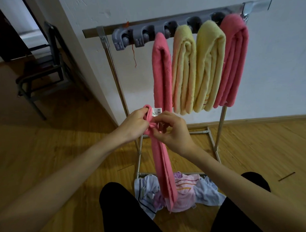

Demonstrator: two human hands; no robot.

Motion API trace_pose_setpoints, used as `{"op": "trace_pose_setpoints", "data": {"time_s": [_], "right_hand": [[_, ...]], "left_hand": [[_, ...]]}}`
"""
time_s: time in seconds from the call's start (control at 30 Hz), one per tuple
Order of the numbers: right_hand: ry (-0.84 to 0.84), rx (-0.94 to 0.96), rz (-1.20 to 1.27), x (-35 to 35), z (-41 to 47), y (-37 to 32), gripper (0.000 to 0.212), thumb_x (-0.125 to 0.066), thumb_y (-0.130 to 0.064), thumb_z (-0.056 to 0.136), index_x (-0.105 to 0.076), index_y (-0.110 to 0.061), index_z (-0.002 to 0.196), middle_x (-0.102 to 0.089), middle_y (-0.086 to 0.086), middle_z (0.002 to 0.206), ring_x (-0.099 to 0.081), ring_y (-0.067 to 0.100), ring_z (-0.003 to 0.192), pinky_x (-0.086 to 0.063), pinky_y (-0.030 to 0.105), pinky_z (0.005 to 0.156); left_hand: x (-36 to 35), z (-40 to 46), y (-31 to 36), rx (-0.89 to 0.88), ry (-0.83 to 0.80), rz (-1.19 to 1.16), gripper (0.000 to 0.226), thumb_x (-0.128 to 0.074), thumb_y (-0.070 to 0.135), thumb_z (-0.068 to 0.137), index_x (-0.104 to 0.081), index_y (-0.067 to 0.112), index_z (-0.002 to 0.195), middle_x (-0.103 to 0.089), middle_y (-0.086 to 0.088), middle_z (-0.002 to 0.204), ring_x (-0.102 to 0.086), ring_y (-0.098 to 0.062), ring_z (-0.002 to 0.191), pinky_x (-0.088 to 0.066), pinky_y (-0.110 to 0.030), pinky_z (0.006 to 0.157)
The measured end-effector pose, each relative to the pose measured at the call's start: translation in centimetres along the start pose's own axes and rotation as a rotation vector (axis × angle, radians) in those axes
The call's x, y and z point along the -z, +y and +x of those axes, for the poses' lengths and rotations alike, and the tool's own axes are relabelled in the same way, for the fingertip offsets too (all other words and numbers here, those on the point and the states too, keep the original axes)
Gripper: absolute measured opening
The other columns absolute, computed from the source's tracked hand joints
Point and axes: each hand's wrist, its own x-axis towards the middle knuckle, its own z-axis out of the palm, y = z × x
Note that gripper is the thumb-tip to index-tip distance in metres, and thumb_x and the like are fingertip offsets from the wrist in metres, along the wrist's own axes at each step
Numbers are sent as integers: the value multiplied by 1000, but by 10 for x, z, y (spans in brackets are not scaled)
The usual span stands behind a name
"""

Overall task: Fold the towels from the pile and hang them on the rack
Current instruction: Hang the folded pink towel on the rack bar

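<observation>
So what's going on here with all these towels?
A person is folding towels and hanging them up. Both hands, left hand and right hand, grip the top of a folded pink towel that hangs down in front of the rack. Four towels, two pink and two yellow, already hang from the grey holder. A pile of pale towels lies on the floor below.

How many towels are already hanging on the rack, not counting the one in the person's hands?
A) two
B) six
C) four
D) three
C: on the rack hang a pink towel, two yellow towels and another pink one, while the left hand and right hand hold a fifth, pink towel.
</observation>
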Motion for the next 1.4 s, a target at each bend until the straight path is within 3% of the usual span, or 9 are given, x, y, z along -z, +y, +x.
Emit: {"op": "trace_pose_setpoints", "data": {"time_s": [0.1, 0.33, 0.43, 0.57, 0.7, 0.87, 1.03, 1.23, 1.4], "right_hand": [[-1, 61, -47, 0, -2, 2, 14, -72, -9, 76, -69, -7, 90, -57, -3, 80, -52, 8, 65, -46, 19, 60], [-147, 140, -99, 9, -2, 5, 24, -77, -13, 74, -64, -7, 94, -59, 2, 88, -55, 13, 76, -49, 27, 66], [-177, 149, -92, 12, -1, 6, 21, -73, -7, 77, -63, -5, 95, -57, 3, 89, -54, 16, 76, -50, 30, 65], [-226, 149, -109, 15, 1, 10, 25, -67, 6, 73, -63, -4, 95, -57, 4, 90, -54, 17, 76, -51, 31, 65], [-164, 132, -80, 24, 3, 16, 20, -65, 0, 72, -63, -2, 92, -59, 6, 88, -54, 18, 75, -48, 28, 64], [-137, 101, -98, 31, 8, 24, 18, -66, 1, 75, -63, -5, 92, -60, 4, 86, -55, 18, 75, -48, 29, 65], [-78, 67, -68, 33, 11, 26, 15, -67, -6, 78, -61, -10, 91, -61, 1, 84, -54, 14, 73, -47, 27, 66], [-116, 12, -55, 40, 15, 25, 31, -60, 10, 71, -55, -9, 95, -59, 2, 87, -56, 14, 77, -49, 26, 70], [-263, -14, -133, 58, 26, 20, 31, -58, -2, 68, -60, -7, 99, -62, -3, 83, -56, 7, 73, -46, 18, 68]], "left_hand": [[-2, -2, 2, 23, 3, -60, 42, -46, -10, 85, -50, 8, 123, -52, -17, 105, -55, -39, 105, -50, -50, 86], [-4, -3, -1, 12, 12, -108, 32, -49, -9, 83, -46, 21, 94, -52, -11, 98, -55, -34, 98, -50, -50, 87], [-5, -2, -4, -2, 13, -96, 31, -54, -7, 79, -49, 23, 85, -55, -25, 108, -56, -39, 102, -50, -56, 88], [-2, 0, -14, -27, 34, -80, 31, -56, 6, 79, -59, 0, 109, -60, -22, 101, -60, -35, 93, -52, -55, 83], [3, 2, -33, -145, 160, 286, 37, -47, 13, 94, -52, 11, 131, -53, -4, 120, -53, -14, 94, -47, -32, 88], [11, 2, -67, -391, 336, 814, 39, -59, 27, 89, -55, 21, 128, -48, -7, 129, -56, -18, 96, -54, -35, 82], [4, -2, -68, -641, 398, 540, 20, -63, 24, 87, -68, 8, 98, -67, -5, 104, -64, -14, 94, -52, -24, 85], [-12, -1, -54, -544, 415, -7, 21, -74, 7, 79, -60, 3, 94, -65, -3, 86, -64, -9, 78, -54, -17, 71], [-21, 7, -33, -505, 404, -164, 31, -77, 5, 76, -52, 6, 95, -62, -2, 84, -64, -12, 75, -54, -20, 66]]}}
